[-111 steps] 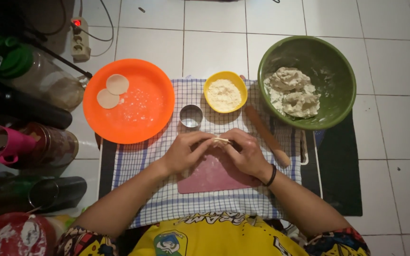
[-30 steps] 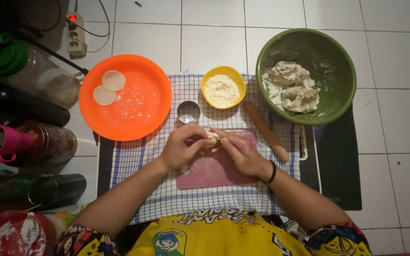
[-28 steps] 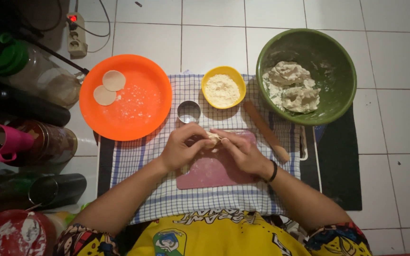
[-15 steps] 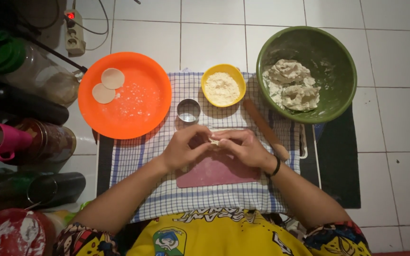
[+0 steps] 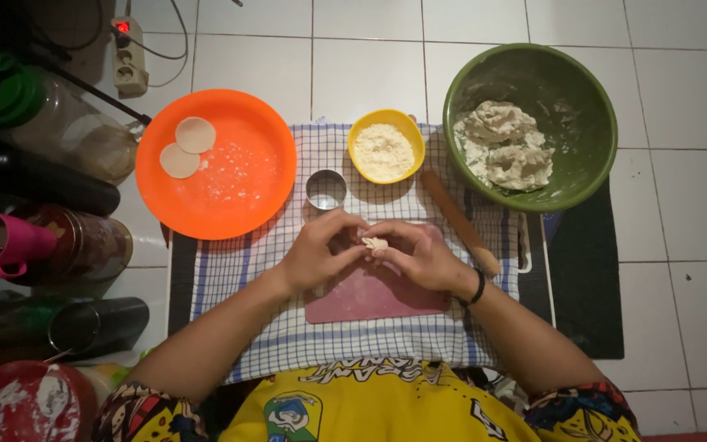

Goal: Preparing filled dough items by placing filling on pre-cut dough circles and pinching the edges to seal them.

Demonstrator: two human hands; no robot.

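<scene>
Dough (image 5: pixel 375 242), a small pale bit of it, sits pinched between the two hands. The left hand (image 5: pixel 317 250) and the right hand (image 5: pixel 417 255) meet in the middle, fingertips touching the bit from both sides. Both hands are curled, with fingers bent in and grasping the little piece together. The wrists lie low and the two forearms come up from the person's body like a V, so the hands join at the top. A black band (image 5: pixel 476 288) goes round the right wrist.

Right under the hands lies a pink board (image 5: pixel 370 296), and under that a checked cloth (image 5: pixel 239 270) is spread out. Just past the left hand's fingers stands a small round metal cutter (image 5: pixel 326 189). Farther on from it sits a yellow bowl (image 5: pixel 385 146) full of white flour. Beside the right hand, touching nothing but the cloth, a wooden rolling pin (image 5: pixel 458 219) lies slanted. Beyond the right hand and out to its side is a big green bowl (image 5: pixel 533 74) with a lump of dough mix inside. Out past the left hand is an orange plate (image 5: pixel 239 176), and two flat round dough discs (image 5: pixel 187 147) lie on its far edge, one a little over the other.
</scene>
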